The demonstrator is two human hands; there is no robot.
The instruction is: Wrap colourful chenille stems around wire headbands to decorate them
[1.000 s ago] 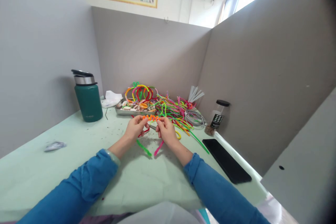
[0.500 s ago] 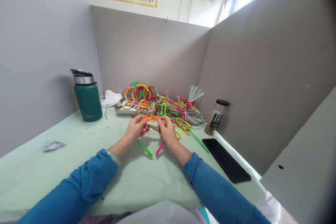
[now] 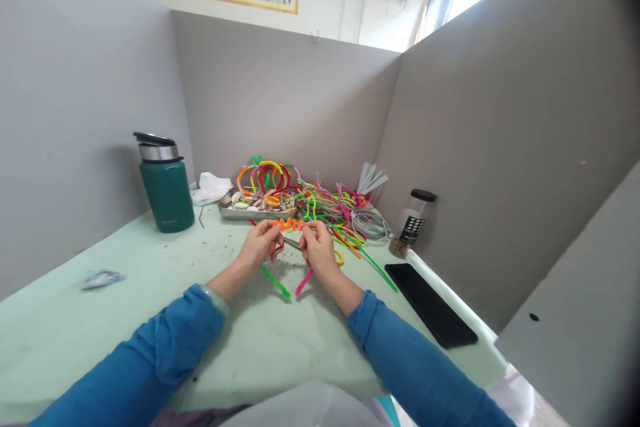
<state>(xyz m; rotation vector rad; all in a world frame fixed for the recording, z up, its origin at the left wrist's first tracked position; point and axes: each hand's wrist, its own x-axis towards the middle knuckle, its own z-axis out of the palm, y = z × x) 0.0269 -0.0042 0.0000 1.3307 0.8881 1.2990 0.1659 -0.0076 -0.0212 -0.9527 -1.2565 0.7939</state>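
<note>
Between my hands runs an orange pipe cleaner point(image 3: 289, 224), bent into a wavy, coiled shape. My left hand point(image 3: 261, 242) pinches one end of it with thumb and fingers, and my right hand point(image 3: 317, 245) pinches the other. Below my hands a green pipe cleaner piece point(image 3: 276, 282) and a pink pipe cleaner piece point(image 3: 303, 282) lie on the table. A red pipe cleaner point(image 3: 279, 247) shows beside my left fingers. Scissors point(image 3: 291, 242) lie behind the hands, partly hidden by them. A yellow curl point(image 3: 340, 257) peeks out right of my right hand.
A metal tray point(image 3: 257, 214) of small pieces stands at the back, with coloured hoops point(image 3: 270, 177). Right of it lies a pipe cleaner heap point(image 3: 330, 205) and a wire coil point(image 3: 371, 225). A green bottle point(image 3: 167, 195), a jar point(image 3: 413, 223) and a black phone point(image 3: 431, 305) flank the work area.
Almost nothing differs. Both hands keep their pinch on the orange pipe cleaner, and its coils look slightly shifted between the fingers.
</note>
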